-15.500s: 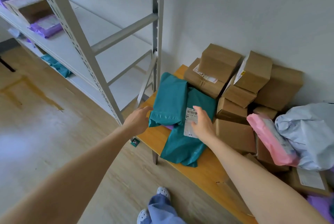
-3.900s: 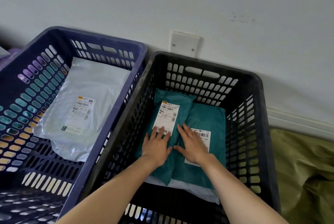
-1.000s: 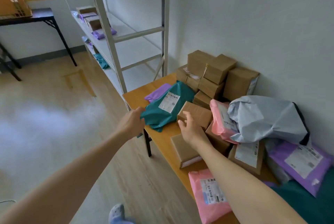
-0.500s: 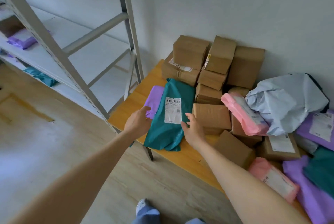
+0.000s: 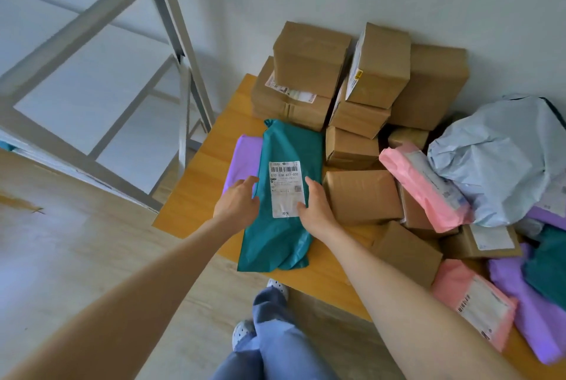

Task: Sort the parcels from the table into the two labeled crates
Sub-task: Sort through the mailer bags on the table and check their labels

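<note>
Your left hand (image 5: 237, 203) and right hand (image 5: 315, 205) flank the teal mailer (image 5: 275, 244), fingers loosely spread and laid on its two long edges, not curled under it. You seem to be starting the pick-up, so next slide your fingers beneath and lift it clear. It lies flat near the table (image 5: 211, 165) corner, white label (image 5: 286, 188) up, overlapping a purple mailer (image 5: 245, 152), beside a brown box (image 5: 361, 195).

- The wooden table (image 5: 199, 189) stands with its far side against the wall.
- A teal mailer bag (image 5: 275, 241) lies flat near the front edge, label up, partly over a purple bag (image 5: 243, 156).
- Brown cardboard boxes (image 5: 291, 110) are stacked at the far end.
- One box (image 5: 361, 195) lies just beside the teal mailer bag.
- A pink bag (image 5: 474, 303) lies near the front edge, to the right.
</note>
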A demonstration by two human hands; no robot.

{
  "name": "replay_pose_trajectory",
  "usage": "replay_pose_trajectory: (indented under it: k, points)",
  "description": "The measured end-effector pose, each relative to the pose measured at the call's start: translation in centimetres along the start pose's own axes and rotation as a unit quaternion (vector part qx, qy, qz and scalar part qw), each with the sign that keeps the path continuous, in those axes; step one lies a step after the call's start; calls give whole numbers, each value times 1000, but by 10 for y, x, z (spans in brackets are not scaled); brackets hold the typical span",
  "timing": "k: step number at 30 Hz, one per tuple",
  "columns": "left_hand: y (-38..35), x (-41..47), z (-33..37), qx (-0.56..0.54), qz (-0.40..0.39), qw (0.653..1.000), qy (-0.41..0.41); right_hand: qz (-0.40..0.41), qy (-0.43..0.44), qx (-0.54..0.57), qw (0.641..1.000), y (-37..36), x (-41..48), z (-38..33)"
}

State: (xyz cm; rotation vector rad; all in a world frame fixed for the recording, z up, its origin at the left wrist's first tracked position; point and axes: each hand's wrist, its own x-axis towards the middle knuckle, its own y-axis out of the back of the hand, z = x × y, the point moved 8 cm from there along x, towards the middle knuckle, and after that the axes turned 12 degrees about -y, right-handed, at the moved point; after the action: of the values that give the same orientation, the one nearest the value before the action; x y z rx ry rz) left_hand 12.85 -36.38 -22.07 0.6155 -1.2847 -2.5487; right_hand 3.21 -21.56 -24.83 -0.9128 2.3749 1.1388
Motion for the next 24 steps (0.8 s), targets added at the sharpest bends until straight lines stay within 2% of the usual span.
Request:
replay_pose_trajectory:
  k: [4,8,12,17,24]
  points:
    - [-8,21,-2,-6,-21,1000,18,-19,-9,-42,999,-10,22,4]
    - [-14,42,-3,-23,-29,999,26,-4,-7,-62,998,-15,34,5]
    - [-16,52,-9,-63,2,996,59,16,-10,-40,999,-15,40,0]
    - [-20,62,-20,-145,22,979,142,16,-41,-2,999,-13,51,0]
    - [-9,68,-36,-192,56,963,180,24,-39,16,999,-11,47,-1]
